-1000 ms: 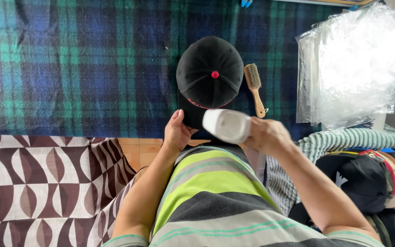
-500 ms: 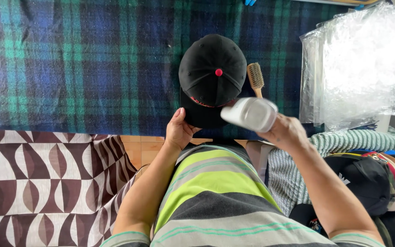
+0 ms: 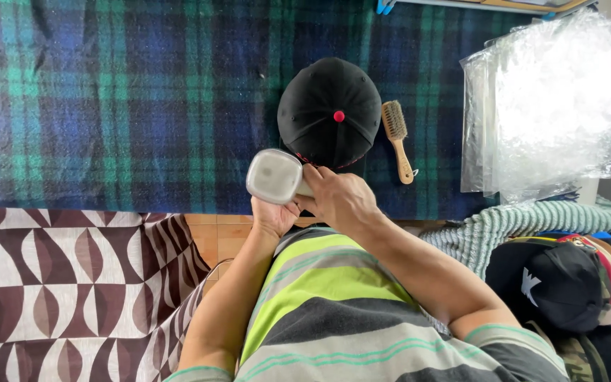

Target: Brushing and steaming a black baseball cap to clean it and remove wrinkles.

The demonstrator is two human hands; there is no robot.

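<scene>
Both hands hold white device beside black cap.

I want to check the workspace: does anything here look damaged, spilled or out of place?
Nothing stands out. The black cap lies flat on the plaid blanket, the brush beside it, and both hands hold a grey-lidded container.

- We see the cap lying on the blanket, the brush just right of it.
- Further right lie plastic bags (stacked).
- The right hand and left hand sit just before the cap.
</scene>
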